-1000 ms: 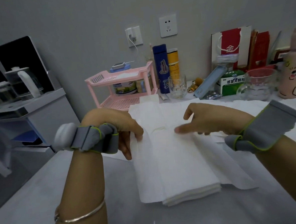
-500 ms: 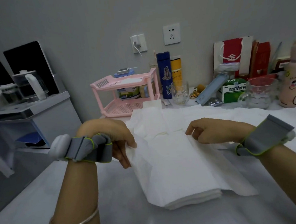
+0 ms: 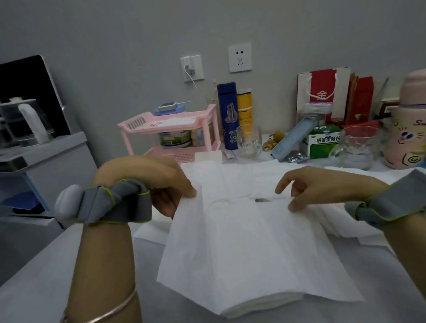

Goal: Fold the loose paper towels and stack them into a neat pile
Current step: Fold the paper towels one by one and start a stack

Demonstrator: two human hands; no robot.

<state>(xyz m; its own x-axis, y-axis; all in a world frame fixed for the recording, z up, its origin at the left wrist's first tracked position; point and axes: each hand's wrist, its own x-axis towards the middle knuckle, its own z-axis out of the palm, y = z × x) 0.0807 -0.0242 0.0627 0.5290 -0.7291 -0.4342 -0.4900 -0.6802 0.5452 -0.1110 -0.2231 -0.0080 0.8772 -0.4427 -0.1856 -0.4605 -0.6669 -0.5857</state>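
The folded pile (image 3: 263,306) of white towels lies on the pale table (image 3: 41,309), close in front of the person. One open paper towel (image 3: 249,246) is draped over the pile, hiding its top and spreading past it on the left and right, so that only the pile's layered near edge shows below the sheet. The far edge of this sheet is held up above the pile. At the far left corner the left hand (image 3: 168,186) pinches it between thumb and curled fingers, and at the far right corner the right hand (image 3: 316,190) pinches it too, thumb under and fingers over. A small dark gap sits in the raised edge between the hands, perhaps a tear or only a crease. More loose towels (image 3: 332,176) lie flat behind the pile and to its right. Further behind the pile stand a pink rack (image 3: 169,124), a glass cup (image 3: 249,140) and a green box (image 3: 323,142)
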